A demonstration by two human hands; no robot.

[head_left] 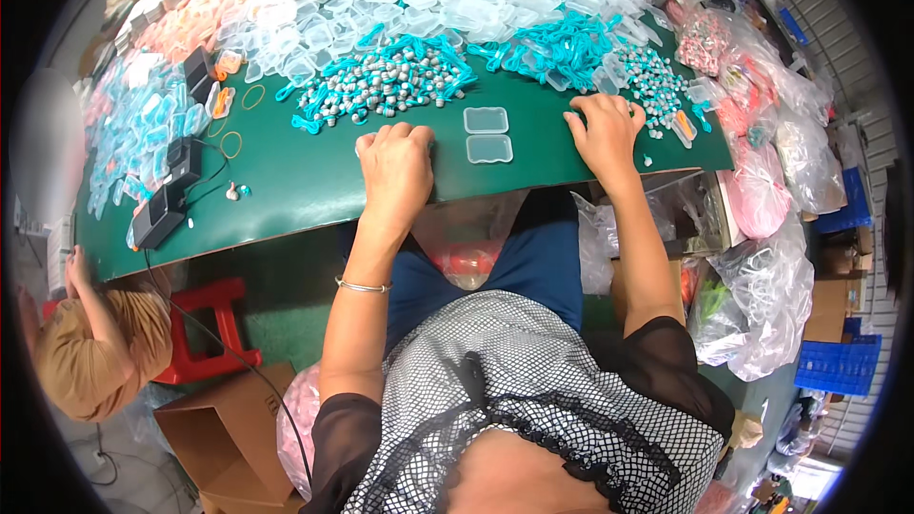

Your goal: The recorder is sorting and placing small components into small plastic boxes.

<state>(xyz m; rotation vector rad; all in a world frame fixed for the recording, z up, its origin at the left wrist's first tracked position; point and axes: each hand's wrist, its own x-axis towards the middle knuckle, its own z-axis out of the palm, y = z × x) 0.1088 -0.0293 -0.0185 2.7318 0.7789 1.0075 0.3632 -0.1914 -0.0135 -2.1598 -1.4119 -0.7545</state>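
green mat [314, 186] under both hands, left fingers [395, 138] and right fingers [595, 112] curled, holding nothing

Green table [314, 186]; teal cords [562, 43]; clear cases [486, 134]; red stool [205, 324]

Green worktable [314, 190], red stool [205, 309]

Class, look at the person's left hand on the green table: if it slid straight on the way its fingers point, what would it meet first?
Most likely the heap of grey earplugs on teal cords, just beyond the left hand; bare green table lies between.
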